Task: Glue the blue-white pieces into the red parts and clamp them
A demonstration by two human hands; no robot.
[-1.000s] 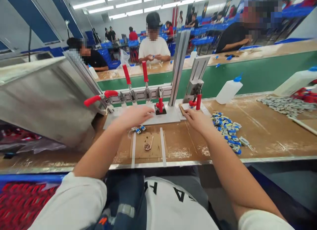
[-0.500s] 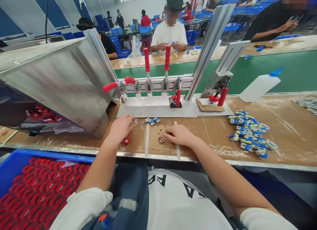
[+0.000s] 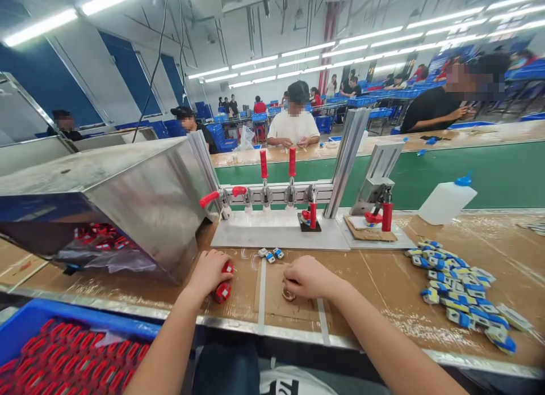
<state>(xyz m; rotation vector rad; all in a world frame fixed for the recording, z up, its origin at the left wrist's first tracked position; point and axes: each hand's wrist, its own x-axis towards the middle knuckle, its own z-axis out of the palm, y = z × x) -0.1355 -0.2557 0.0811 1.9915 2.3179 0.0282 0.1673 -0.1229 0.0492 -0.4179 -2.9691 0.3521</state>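
Left hand (image 3: 210, 274), right hand (image 3: 311, 277) well apart

Head view: left at red parts (image 3: 222, 291), right over a round piece (image 3: 289, 295), near the bench (image 3: 377, 287) edge; either grip, I cannot tell. Open room right, before blue-white parts (image 3: 462, 297). Shirt lettering (image 3: 283, 387) cropped.

A: "Is any writing legible near the person's hands?"

B: "None that can be read for certain. Low between the forearms, nearer the body than the left hand (image 3: 208, 274) and right hand (image 3: 313, 277), the white shirt (image 3: 270, 378) bears bold black lettering (image 3: 286, 388), cut off at the lower edge."

A: "And the red pieces (image 3: 222, 292) by the left hand?"

B: "They show small white patches; any print there is too small to tell."
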